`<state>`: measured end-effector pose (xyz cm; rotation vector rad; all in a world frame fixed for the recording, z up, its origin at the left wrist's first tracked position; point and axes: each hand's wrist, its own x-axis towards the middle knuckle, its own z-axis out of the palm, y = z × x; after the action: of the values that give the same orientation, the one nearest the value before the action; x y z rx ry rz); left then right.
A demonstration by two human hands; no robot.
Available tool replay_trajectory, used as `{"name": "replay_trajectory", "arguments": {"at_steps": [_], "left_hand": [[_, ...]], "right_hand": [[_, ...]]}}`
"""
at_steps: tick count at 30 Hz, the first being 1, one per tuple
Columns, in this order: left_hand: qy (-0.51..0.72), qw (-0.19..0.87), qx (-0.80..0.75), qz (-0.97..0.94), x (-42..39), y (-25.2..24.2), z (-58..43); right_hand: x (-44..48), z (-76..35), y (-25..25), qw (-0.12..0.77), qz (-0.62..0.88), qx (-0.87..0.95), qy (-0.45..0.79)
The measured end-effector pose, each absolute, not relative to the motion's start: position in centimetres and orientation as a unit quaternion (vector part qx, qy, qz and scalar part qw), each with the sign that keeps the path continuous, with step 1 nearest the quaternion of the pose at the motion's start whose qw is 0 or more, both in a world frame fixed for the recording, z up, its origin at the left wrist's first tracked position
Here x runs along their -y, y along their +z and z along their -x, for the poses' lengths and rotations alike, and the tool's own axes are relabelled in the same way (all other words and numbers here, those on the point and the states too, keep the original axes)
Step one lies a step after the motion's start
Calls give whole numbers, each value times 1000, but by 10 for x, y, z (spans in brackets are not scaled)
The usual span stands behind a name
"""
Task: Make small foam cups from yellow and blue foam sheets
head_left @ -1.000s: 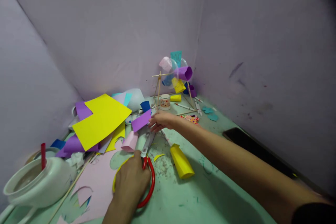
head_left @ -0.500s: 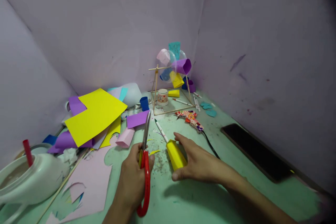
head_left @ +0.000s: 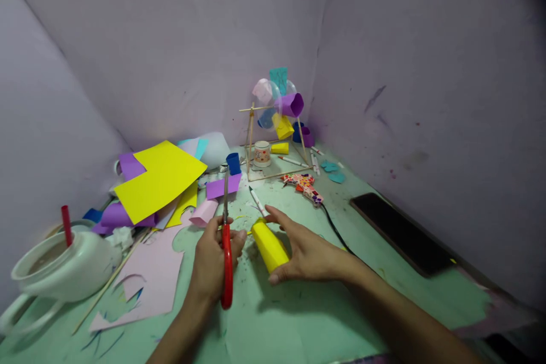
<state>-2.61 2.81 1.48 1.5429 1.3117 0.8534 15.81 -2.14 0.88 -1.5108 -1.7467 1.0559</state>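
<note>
My left hand is closed on a pair of scissors with red handles, the blades pointing away from me and looking nearly closed. To its right, my right hand has thumb and fingers round a small tapered yellow paper cup. The cup lies tilted, its narrower end toward the far left. Just beyond it, a white marker with a dark green tip rests on the table. Thin yellow paper scraps lie between the two hands.
Behind stands a stick frame carrying a wheel with coloured paper cups. A patterned glue gun with a black cord and a phone lie at right. At left are yellow sheets, cut pink paper and a white teapot-like pot.
The yellow cup has turned and shifted left in my right hand, tipping more toward the scissors. My left hand has moved slightly left with the scissors. The view has shifted a little.
</note>
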Motion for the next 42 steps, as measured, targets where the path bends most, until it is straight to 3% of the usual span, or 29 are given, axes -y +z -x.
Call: {"name": "replay_trajectory", "arguments": {"at_steps": [8, 14, 22, 29, 36, 40, 42], "left_hand": [[394, 574, -476, -537, -21, 22, 19], [432, 662, -430, -436, -21, 22, 13], [476, 700, -405, -345, -22, 18, 9], [475, 695, -393, -368, -18, 18, 7], [446, 606, -432, -497, -16, 27, 18], [378, 316, -500, -712, -20, 26, 31], [347, 228, -483, -771, -22, 20, 34]], "right_hand": [[30, -147, 8, 349, 447, 702, 431], [30, -140, -1, 476, 401, 595, 508], [28, -144, 2, 518, 308, 542, 585], [27, -143, 0, 522, 336, 521, 586], [25, -149, 4, 595, 317, 450, 585], [23, -155, 14, 667, 285, 360, 587], [22, -157, 16, 681, 274, 345, 585]]}}
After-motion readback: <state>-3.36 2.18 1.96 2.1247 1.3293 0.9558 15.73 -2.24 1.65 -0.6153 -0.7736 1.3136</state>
